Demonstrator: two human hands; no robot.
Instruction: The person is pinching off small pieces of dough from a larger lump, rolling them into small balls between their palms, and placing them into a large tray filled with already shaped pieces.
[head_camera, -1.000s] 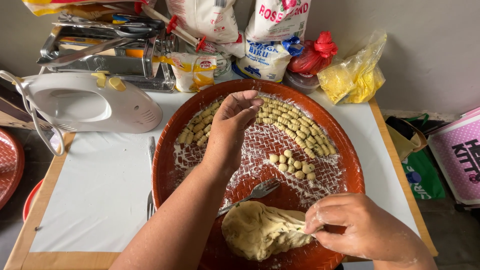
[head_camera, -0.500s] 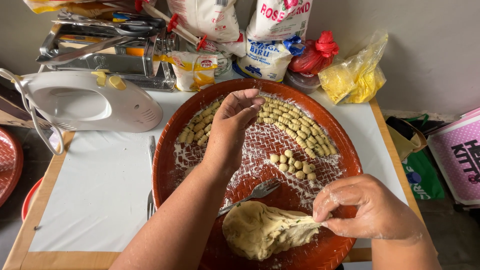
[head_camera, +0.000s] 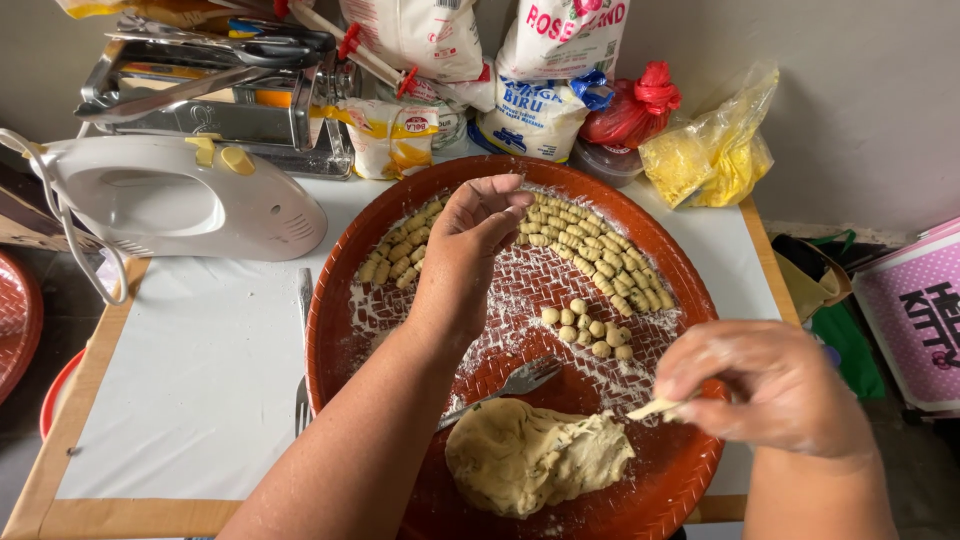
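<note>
Fork (head_camera: 510, 385) lies between left hand (head_camera: 470, 240) and dough (head_camera: 535, 455)

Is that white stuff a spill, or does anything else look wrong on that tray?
White flour is dusted over the red woven tray, under the dough pieces. It stays inside the rim. Nothing else stands out.

White-covered table (head_camera: 200, 400) with round red tray (head_camera: 340, 300), white hand mixer (head_camera: 190, 200), fork (head_camera: 303, 400).

A soft, pale lump of dough (head_camera: 535, 455) lies at the near edge of the round red tray (head_camera: 690, 485). Little rolled dough pieces (head_camera: 590, 250) sit in curved rows on the floury far side.
</note>
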